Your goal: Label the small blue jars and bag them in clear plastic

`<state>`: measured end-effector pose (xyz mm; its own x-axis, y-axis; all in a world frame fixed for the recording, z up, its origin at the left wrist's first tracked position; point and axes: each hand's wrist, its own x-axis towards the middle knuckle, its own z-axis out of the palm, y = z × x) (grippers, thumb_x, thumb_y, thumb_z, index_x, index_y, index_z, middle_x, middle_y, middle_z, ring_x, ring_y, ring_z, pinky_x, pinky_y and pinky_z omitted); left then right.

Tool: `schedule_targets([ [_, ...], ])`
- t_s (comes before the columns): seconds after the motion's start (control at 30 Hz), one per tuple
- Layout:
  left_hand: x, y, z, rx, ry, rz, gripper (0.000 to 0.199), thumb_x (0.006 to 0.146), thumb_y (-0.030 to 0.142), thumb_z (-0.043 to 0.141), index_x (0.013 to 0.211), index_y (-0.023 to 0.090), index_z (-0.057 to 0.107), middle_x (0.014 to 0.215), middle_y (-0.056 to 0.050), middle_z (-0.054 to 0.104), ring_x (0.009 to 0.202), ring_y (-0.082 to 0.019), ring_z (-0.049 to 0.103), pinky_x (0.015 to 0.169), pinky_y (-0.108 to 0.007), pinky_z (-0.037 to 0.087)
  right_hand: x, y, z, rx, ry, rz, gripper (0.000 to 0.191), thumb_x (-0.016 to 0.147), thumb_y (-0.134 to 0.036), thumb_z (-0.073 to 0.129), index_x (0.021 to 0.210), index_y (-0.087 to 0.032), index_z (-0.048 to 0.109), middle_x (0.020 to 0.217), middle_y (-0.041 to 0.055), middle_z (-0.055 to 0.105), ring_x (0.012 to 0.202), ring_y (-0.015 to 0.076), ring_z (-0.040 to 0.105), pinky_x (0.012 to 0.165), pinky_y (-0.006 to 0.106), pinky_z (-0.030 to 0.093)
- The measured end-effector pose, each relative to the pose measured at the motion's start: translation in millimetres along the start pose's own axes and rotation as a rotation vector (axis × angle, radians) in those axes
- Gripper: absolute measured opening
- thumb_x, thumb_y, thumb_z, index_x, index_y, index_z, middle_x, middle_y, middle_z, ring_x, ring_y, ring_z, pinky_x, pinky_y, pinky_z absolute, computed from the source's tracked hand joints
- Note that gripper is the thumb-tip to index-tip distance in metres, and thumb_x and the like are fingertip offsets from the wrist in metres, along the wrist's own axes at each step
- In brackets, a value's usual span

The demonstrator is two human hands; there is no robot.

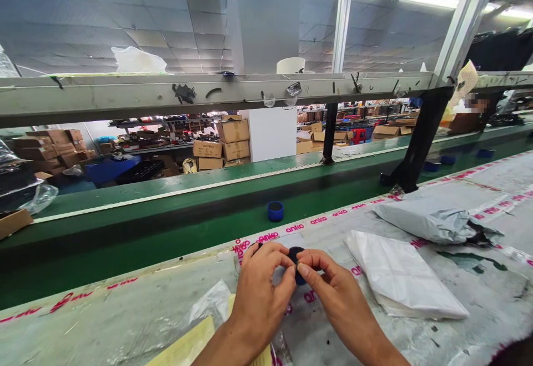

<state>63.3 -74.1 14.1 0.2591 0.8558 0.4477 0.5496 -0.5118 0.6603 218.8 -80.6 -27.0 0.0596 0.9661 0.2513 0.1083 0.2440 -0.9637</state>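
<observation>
Both my hands are close together above the table, with my left hand (pixel 260 294) and my right hand (pixel 339 294) pinching a small round dark-blue plastic cap (pixel 296 260) between their fingertips. My fingers hide part of the cap. A similar blue cylindrical cap (pixel 275 211) stands on the green conveyor belt (pixel 166 227), beyond my hands. To the right of my right hand lies a folded white plastic bag (pixel 400 277). Under my left wrist are yellow paper (pixel 187 344) and clear plastic film (pixel 210 302).
A grey plastic mailer (pixel 422 219) lies at the table's far right, on plastic sheeting with pink "anko" print (pixel 308 220). A metal rail (pixel 208 91) spans the belt on black legs (pixel 420 138). Stacked cardboard boxes (pixel 222 144) stand beyond it.
</observation>
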Motion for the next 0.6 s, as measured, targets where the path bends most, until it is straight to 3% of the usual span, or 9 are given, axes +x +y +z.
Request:
schedule_targets([
  [0.17, -4, -2, 0.7, -0.143, 0.118, -0.146, 0.018, 0.088, 0.027, 0.054, 0.077, 0.023, 0.068, 0.109, -0.004, 0.07, 0.108, -0.025, 0.062, 0.099, -0.044, 0.046, -2, 3, 0, 0.089, 0.061, 0.112, 0.041, 0.079, -0.059, 0.066, 0.088, -0.02, 0.071, 0.086, 0.0037, 0.07, 0.079, 0.0212, 0.058, 0.069, 0.029, 0.045],
  [0.27, -1, -11, -1.2, -0.127, 0.116, -0.198, 0.022, 0.09, 0.037, 0.058, 0.104, 0.024, 0.069, 0.12, -0.006, 0.068, 0.116, -0.026, 0.06, 0.102, -0.046, 0.045, 0, 3, -6, 0.092, 0.128, 0.131, 0.042, 0.079, -0.061, 0.067, 0.091, -0.02, 0.07, 0.088, 0.0039, 0.071, 0.083, 0.0224, 0.06, 0.071, 0.03, 0.046],
  [0.4, 6, -24, 6.0, 0.117, -0.03, -0.097, 0.067, 0.082, 0.028, 0.069, 0.144, 0.023, 0.044, 0.142, -0.008, 0.056, 0.132, -0.028, 0.049, 0.117, -0.053, 0.029, 9, 8, -14, 0.063, 0.258, 0.138, 0.045, 0.078, -0.06, 0.069, 0.103, -0.022, 0.069, 0.113, 0.0064, 0.071, 0.103, 0.0271, 0.062, 0.085, 0.034, 0.047],
  [0.53, 16, -25, 21.4, 0.298, -0.189, -0.023, 0.093, 0.072, 0.017, 0.074, 0.152, 0.021, 0.028, 0.149, -0.013, 0.048, 0.14, -0.031, 0.042, 0.122, -0.057, 0.016, 17, 17, -14, 0.077, 0.277, 0.145, 0.049, 0.074, -0.056, 0.073, 0.11, -0.022, 0.069, 0.124, 0.0072, 0.069, 0.115, 0.0297, 0.061, 0.102, 0.041, 0.041],
  [0.6, 20, -21, 26.8, 0.325, -0.243, -0.052, 0.095, 0.071, 0.014, 0.073, 0.153, 0.02, 0.026, 0.143, -0.014, 0.055, 0.135, -0.031, 0.048, 0.122, -0.058, 0.015, 18, 21, -13, 0.11, 0.246, 0.17, 0.05, 0.074, -0.056, 0.073, 0.11, -0.022, 0.069, 0.124, 0.0079, 0.07, 0.113, 0.0302, 0.063, 0.103, 0.043, 0.042],
])
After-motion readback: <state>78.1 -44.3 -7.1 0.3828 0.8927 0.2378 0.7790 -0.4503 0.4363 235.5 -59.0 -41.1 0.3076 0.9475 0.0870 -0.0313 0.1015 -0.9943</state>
